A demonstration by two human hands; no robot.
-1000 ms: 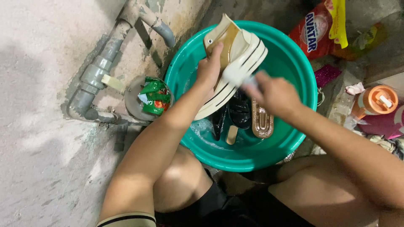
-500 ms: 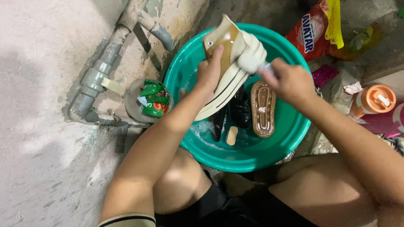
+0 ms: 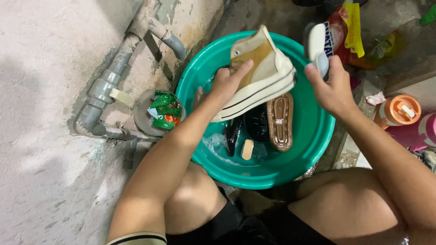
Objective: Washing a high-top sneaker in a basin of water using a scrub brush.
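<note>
Person crouching over a green plastic basin [image 3: 313,149] set on a wet concrete floor, knees flanking its near rim. Left hand [image 3: 227,84] is gripping a cream canvas high-top shoe [image 3: 259,77] by its upper side, fingers wrapped over the ankle part and tilting the shoe so that its white striped sole edge is facing outward and drips are falling back into the basin; the shoe is being held above the water, over the basin's far half. Right hand [image 3: 331,86] is clenching a white scrubbing brush [image 3: 317,43], raised clear of the shoe and just beside it at the basin's right rim. Lying in the basin below the shoe: a brown ridged sandal [image 3: 280,121] turned sole up, a dark item of footwear [image 3: 256,124] beside it, a pale soap bar [image 3: 247,149] resting in shallow suds. Against the wall at left, grey drain pipes [image 3: 106,86] are running down to the floor, with a crumpled green wrapper [image 3: 164,110] sitting on a round cover nearby. At upper right, a red and yellow detergent pouch [image 3: 343,27] is standing within reach of the brush hand; an orange-lidded container [image 3: 399,111] is sitting well apart at far right.
</note>
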